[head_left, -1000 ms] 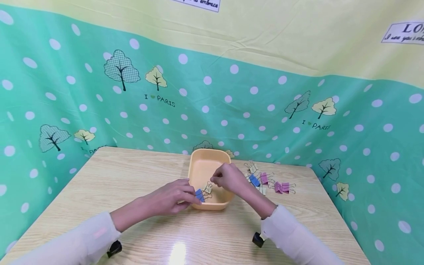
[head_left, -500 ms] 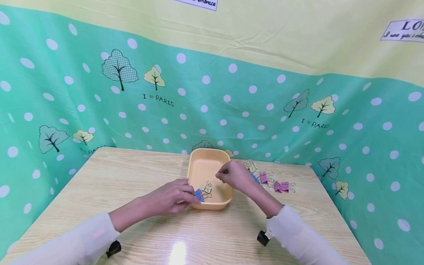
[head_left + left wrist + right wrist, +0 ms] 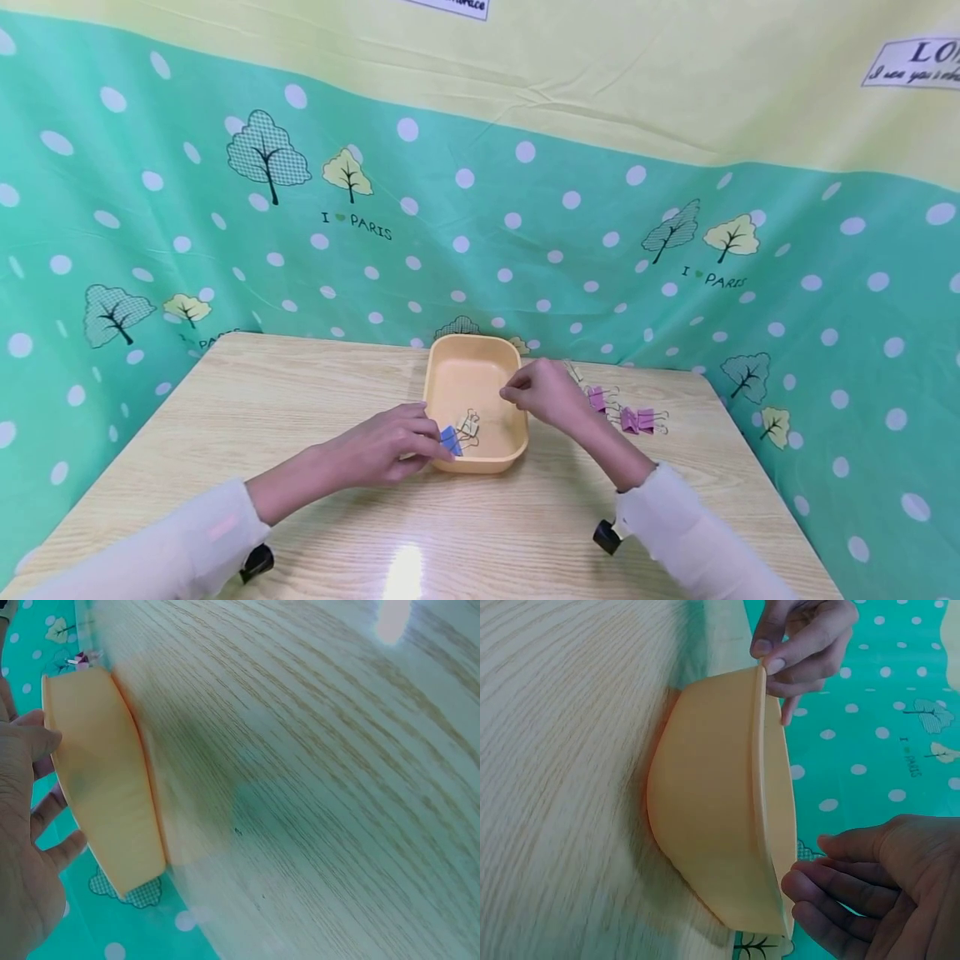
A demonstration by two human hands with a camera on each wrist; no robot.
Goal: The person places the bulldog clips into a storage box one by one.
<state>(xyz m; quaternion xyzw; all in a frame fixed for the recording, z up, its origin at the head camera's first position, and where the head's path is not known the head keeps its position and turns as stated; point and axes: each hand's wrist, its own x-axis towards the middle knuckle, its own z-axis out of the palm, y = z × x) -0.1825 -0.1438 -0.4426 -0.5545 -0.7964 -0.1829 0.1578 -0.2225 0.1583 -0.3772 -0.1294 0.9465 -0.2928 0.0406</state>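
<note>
A peach plastic bin (image 3: 476,467) stands on the table in the head view. Inside its near end lie a blue binder clip (image 3: 451,442) and a cream binder clip (image 3: 468,426). My left hand (image 3: 401,443) pinches the bin's near left rim; in the left wrist view its thumb (image 3: 46,742) lies against the outer wall. Over the bin's right rim hovers my right hand (image 3: 546,392), fingers loosely bent. The right wrist view shows nothing between the fingers of this right hand (image 3: 877,889).
Pink binder clips (image 3: 637,421) lie on the wooden table (image 3: 300,375) right of the bin, with a cream clip (image 3: 574,372) partly behind the right hand. A green dotted curtain (image 3: 480,217) hangs close behind the bin.
My right hand has moved right from over the bin's inside to its right rim, now covering the blue clip on the table. The left hand stays in place on the bin.
</note>
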